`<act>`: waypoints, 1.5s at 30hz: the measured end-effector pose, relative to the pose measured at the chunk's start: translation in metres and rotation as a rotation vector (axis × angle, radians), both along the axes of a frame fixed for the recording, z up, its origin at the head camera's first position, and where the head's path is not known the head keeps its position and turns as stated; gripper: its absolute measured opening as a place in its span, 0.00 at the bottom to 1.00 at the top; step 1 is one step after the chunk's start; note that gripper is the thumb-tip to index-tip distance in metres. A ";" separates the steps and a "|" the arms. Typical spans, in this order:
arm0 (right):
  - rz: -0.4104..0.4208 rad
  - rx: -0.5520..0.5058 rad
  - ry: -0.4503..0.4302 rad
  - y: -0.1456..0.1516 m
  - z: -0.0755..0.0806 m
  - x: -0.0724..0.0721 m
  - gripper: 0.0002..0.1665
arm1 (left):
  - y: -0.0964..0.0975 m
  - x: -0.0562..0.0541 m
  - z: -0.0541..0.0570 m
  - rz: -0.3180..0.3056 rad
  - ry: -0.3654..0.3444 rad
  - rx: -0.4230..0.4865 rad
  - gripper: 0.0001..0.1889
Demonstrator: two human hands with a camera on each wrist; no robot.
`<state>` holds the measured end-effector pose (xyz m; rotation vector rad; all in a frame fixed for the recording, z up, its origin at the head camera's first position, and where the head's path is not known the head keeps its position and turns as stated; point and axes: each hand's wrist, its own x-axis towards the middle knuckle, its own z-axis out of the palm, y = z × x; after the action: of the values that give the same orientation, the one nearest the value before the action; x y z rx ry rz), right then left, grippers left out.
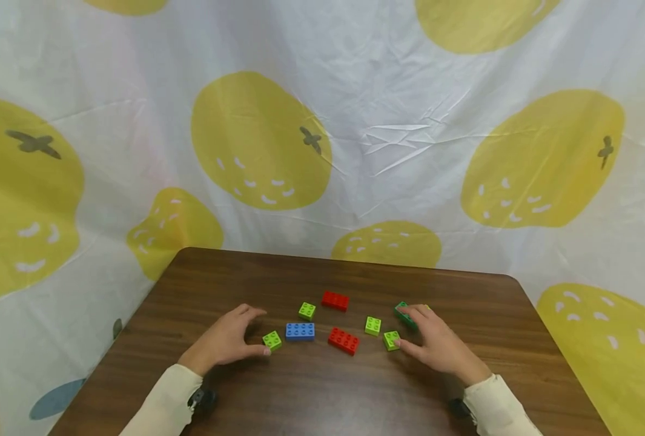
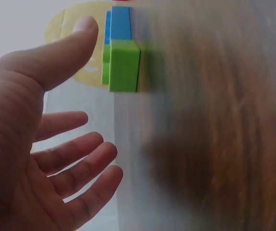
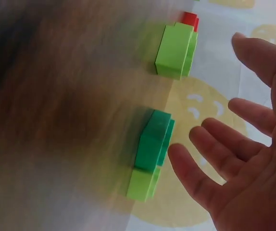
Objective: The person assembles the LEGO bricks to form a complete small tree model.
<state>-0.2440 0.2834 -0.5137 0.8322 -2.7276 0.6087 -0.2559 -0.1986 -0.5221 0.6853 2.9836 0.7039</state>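
My left hand hovers at the left of a group of building blocks, thumb and fingers spread and holding nothing. Right by its thumb tip is a lime green block, with a blue block just beyond. On the other side, my right hand is likewise spread with nothing in its grasp. Its thumb tip comes close to another lime block; its fingers partly cover a dark green block in the head view. The right wrist view shows a lime block beside that dark green block.
Between the hands lie two red blocks, one farther back, and more lime blocks. All sit on a brown wooden table with rounded far corners. A white curtain printed with yellow fruit hangs behind it.
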 end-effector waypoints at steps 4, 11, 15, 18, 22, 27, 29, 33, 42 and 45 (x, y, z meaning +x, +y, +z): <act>0.036 -0.030 -0.009 -0.004 -0.003 -0.001 0.36 | 0.004 0.001 -0.006 -0.004 0.002 0.019 0.43; 0.072 -0.060 -0.100 -0.011 -0.003 -0.005 0.26 | 0.010 0.001 -0.011 -0.015 0.003 0.034 0.39; 0.107 -0.065 -0.114 -0.014 -0.005 -0.008 0.20 | 0.013 0.000 -0.012 -0.021 -0.009 0.037 0.35; 0.110 -0.048 -0.128 -0.015 -0.005 -0.009 0.19 | 0.015 -0.001 -0.014 -0.023 -0.018 0.047 0.30; 0.072 -0.010 -0.155 -0.014 -0.005 -0.010 0.20 | 0.019 -0.004 -0.016 -0.040 -0.016 0.064 0.22; 0.034 0.009 -0.195 -0.013 -0.004 -0.009 0.20 | 0.021 -0.007 -0.017 -0.047 0.004 0.060 0.18; 0.025 0.005 -0.211 -0.012 -0.004 -0.009 0.20 | 0.021 -0.007 -0.018 -0.050 0.012 0.065 0.18; 0.013 0.005 -0.227 -0.011 -0.005 -0.008 0.20 | 0.018 -0.004 -0.020 -0.048 0.006 0.093 0.18; 0.017 -0.012 -0.243 -0.010 -0.005 -0.006 0.20 | 0.016 0.006 -0.018 -0.070 -0.029 0.161 0.17; 0.033 -0.033 -0.243 -0.012 -0.005 -0.004 0.20 | 0.019 0.010 -0.017 -0.087 -0.040 0.168 0.16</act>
<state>-0.2479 0.2711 -0.5188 0.8470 -2.9150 0.8081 -0.2460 -0.1795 -0.5393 0.7922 2.8623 0.9579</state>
